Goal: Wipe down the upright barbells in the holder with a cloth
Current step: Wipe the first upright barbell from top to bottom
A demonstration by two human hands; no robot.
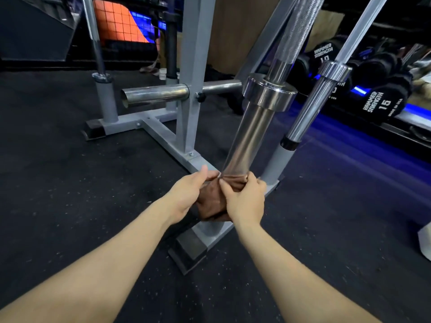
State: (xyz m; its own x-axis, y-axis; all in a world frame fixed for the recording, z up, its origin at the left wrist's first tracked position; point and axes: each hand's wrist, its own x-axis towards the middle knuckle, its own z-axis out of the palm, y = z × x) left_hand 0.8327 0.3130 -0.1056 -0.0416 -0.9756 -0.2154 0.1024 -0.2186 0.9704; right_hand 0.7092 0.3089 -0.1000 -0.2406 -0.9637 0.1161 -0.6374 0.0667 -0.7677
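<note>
A chrome barbell (253, 134) stands upright in the grey holder (163, 134), its thick sleeve running down to a brown cloth (212, 199) wrapped round its lower end. My left hand (186, 197) grips the cloth from the left, thumb up against the sleeve. My right hand (245, 199) grips the cloth from the right, fingers curled over its top edge. A second barbell (312, 106) stands in the tube just to the right. A third barbell (96, 50) stands at the holder's far left end.
A horizontal chrome peg (154, 94) sticks out from the holder's grey post (193, 73). Black dumbbells (382, 101) lie on a rack at the right, lit blue underneath. Black rubber flooring (70, 183) surrounds the holder. A wooden box (235, 31) stands behind.
</note>
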